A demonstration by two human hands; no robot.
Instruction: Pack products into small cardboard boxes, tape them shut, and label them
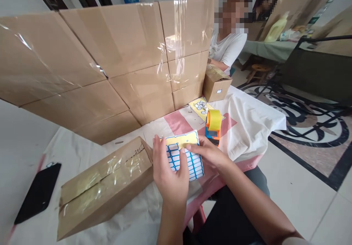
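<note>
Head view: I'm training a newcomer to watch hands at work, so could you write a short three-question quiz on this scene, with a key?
1. Which thing is held by both the left hand and the right hand: (a) a pen, (b) a sheet of labels, (c) a cup?
2. True or false: the small carton in front of the other person bears a white label.
3. Fill in: the roll on the tape dispenser is ____ in colour.

Key: 1. b; 2. true; 3. yellow
</note>
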